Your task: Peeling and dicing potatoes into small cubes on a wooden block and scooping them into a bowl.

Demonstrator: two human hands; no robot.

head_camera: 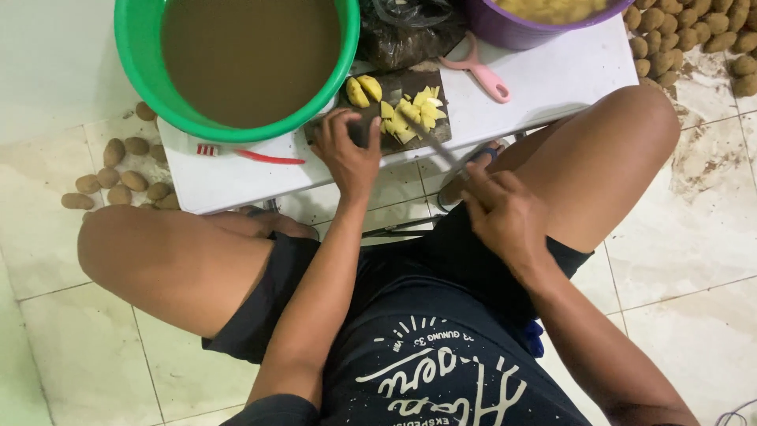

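- The left hand (pixel 351 154) rests on the near edge of the dark cutting board (pixel 394 83), its fingers (pixel 335 126) spread loosely and pressing down, holding nothing.
- The right hand (pixel 505 213) has its fingers curled tight around the handle of a knife (pixel 434 142); the blade points up toward the board.
- Yellow potato pieces (pixel 414 114) lie in a pile on the board, just right of the left fingers, at the knife tip.
- Two peeled potato halves (pixel 363 89) sit at the board's far side.
- One green basin (pixel 236 63) of brown water stands left of the board on the white surface (pixel 552 79).
- One pink peeler (pixel 481 71) lies right of the board, one red toothbrush (pixel 252 155) left of it.
- One purple bowl (pixel 520 24) stands beyond the peeler.
- Unpeeled potatoes (pixel 118 177) lie on the floor, too many to count.
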